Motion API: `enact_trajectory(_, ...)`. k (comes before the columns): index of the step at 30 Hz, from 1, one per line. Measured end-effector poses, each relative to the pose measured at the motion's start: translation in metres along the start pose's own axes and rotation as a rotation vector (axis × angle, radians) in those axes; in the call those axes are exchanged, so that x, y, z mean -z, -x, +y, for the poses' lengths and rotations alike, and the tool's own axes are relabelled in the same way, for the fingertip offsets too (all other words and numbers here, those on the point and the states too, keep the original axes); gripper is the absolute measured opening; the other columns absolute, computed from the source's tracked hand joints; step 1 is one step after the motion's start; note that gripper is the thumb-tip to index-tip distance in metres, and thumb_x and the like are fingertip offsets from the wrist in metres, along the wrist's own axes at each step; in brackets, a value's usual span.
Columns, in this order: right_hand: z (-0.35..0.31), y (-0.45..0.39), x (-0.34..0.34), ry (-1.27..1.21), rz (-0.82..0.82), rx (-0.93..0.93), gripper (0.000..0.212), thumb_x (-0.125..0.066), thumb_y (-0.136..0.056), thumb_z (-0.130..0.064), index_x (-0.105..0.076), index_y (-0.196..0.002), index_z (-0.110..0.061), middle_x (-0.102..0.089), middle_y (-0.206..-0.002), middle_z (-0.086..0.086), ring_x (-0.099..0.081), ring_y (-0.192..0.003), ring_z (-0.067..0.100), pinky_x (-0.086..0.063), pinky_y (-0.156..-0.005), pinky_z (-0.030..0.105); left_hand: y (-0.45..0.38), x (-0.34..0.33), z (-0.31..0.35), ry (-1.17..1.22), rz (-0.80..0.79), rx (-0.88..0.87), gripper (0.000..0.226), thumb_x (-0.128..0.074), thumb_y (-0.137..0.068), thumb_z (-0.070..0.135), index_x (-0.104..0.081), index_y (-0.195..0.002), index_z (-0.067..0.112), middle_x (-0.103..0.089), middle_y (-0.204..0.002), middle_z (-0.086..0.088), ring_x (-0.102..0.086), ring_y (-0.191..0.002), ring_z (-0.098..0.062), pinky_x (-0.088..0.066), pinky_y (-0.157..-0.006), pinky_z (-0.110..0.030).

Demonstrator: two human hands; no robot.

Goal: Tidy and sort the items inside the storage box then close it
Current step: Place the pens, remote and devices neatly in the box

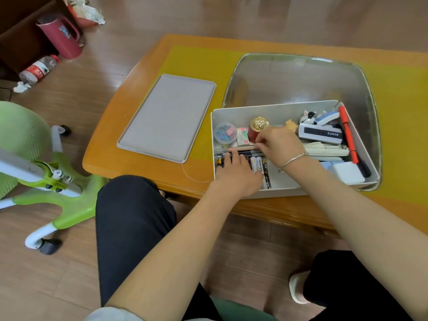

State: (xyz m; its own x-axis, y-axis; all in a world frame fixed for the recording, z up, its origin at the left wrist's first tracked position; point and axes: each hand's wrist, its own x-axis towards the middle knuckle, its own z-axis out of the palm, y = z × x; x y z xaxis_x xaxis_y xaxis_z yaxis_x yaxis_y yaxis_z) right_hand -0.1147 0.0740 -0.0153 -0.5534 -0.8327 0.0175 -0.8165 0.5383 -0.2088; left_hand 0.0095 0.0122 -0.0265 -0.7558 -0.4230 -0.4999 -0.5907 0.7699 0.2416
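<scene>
Open box [273,107] on table [143,72], lid [166,117] lying flat just left of it. Left hand [234,172] inside, fingers straight, pressing on batteries [259,164]. Right hand [278,141] reaching across, fingers curled, pinching pens [243,148] lying behind batteries. Red pen [347,133] along right wall.

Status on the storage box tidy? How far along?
Done: lid is off, lying on the table left of the box; batteries lined up at the front. In hand: left hand rests on the batteries, right hand pinches a pen-like stick. Left: right side is still a jumble around the red pen; then close it.
</scene>
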Motion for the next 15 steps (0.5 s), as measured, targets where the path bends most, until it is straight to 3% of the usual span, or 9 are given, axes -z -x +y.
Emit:
enact_trajectory(4,0.021,0.025,0.020,-0.039,0.245,-0.137,0.015,-0.060,-0.088,-0.028,-0.069,-0.090,-0.016,-0.067,-0.089,0.006,-0.060,-0.086,0.028,-0.044,-0.067,0.034,0.000,-0.004,-0.003,0.008,0.044,-0.044,0.066,-0.021,-0.101,0.049,-0.004,-0.154,0.013,0.007,-0.161,-0.010,0.009,-0.148,-0.028,-0.010,-0.116,-0.052)
enact_trajectory(8,0.056,0.047,0.038,0.012,0.400,-0.339,0.017,-0.063,-0.085,-0.028,-0.066,-0.099,-0.020,-0.065,-0.097,0.007,-0.061,-0.087,0.032,-0.045,-0.068,0.035,-0.003,-0.008,-0.005,0.016,0.065,-0.059,0.067,-0.021,-0.099,0.054,-0.003,-0.155,0.020,0.009,-0.161,-0.007,0.011,-0.147,-0.028,-0.009,-0.116,-0.052)
enact_trajectory(11,0.090,0.061,0.045,0.065,0.376,-0.530,0.024,-0.064,-0.082,-0.027,-0.059,-0.102,-0.016,-0.058,-0.106,0.012,-0.060,-0.090,0.037,-0.040,-0.067,0.036,-0.007,-0.009,-0.007,0.038,0.069,-0.062,0.072,-0.024,-0.097,0.060,-0.002,-0.154,0.023,0.013,-0.161,-0.005,0.015,-0.147,-0.028,-0.007,-0.116,-0.053)
enact_trajectory(15,0.114,0.067,0.046,0.080,0.304,-0.659,0.031,-0.069,-0.077,-0.034,-0.056,-0.096,-0.013,-0.059,-0.102,0.013,-0.059,-0.086,0.036,-0.038,-0.064,0.034,-0.012,-0.011,-0.007,0.048,0.053,-0.049,0.075,-0.025,-0.095,0.064,-0.001,-0.154,0.024,0.015,-0.161,-0.004,0.017,-0.146,-0.029,-0.006,-0.116,-0.053)
